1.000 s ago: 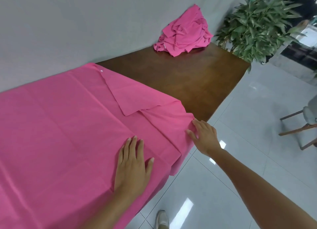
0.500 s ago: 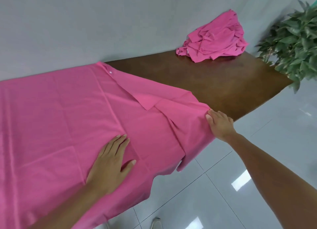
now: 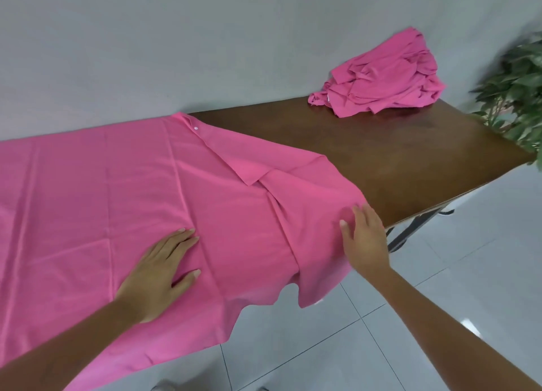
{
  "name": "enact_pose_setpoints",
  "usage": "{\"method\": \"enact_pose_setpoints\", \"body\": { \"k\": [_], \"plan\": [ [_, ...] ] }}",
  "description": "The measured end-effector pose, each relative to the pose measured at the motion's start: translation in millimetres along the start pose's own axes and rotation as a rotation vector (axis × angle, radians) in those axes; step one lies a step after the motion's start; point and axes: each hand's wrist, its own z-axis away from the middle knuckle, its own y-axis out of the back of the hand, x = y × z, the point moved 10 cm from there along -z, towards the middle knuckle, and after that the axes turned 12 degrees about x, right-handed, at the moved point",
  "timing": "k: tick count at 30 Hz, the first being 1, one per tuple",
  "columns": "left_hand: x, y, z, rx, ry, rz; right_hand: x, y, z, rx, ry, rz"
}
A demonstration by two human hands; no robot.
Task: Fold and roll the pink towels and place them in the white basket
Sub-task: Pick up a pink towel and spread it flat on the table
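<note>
A large pink towel (image 3: 117, 197) lies spread over the left part of the brown table (image 3: 396, 162), its near edge hanging over the front. Its right end is folded back in a loose triangular flap. My left hand (image 3: 158, 273) presses flat on the towel near the front edge, fingers straight. My right hand (image 3: 363, 238) rests with straight fingers on the towel's right edge at the table's front. A crumpled heap of pink towels (image 3: 384, 77) sits at the far right of the table against the wall. The white basket is not in view.
A grey wall (image 3: 205, 39) runs behind the table. A green potted plant (image 3: 519, 97) stands past the table's right end. White glossy floor tiles (image 3: 440, 273) lie in front, and a dark table leg (image 3: 407, 232) shows under the right edge.
The view has swung left, so the heap and plant sit further right. My right hand has slid onto the towel's right edge; my left hand stays pressed flat.
</note>
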Motion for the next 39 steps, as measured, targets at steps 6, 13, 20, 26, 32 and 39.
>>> {"method": "enact_pose_setpoints", "body": {
  "k": [6, 13, 20, 26, 32, 39],
  "plan": [
    [-1.8, -0.8, 0.3, -0.015, 0.032, 0.019, 0.5, 1.3, 62.4, 0.022, -0.046, -0.039],
    [-2.1, -0.6, 2.6, -0.024, 0.044, 0.035, 31.7, -2.2, 30.3, 0.003, 0.008, 0.064],
    [-1.6, -2.1, 2.5, -0.025, 0.023, 0.043, 69.4, -17.2, -32.3, -0.179, 0.059, 0.221],
    [-2.7, -2.8, 3.2, -0.029, 0.017, 0.035, 70.2, -24.7, -53.2, -0.246, 0.084, 0.33],
    [-0.3, -1.4, 3.0, -0.023, 0.012, 0.025, 70.7, -27.7, -45.1, -0.198, 0.054, 0.293],
    [-1.7, 0.2, -8.1, -0.015, 0.011, 0.039, 56.5, -13.1, -47.1, -0.121, 0.072, 0.234]
  ]
}}
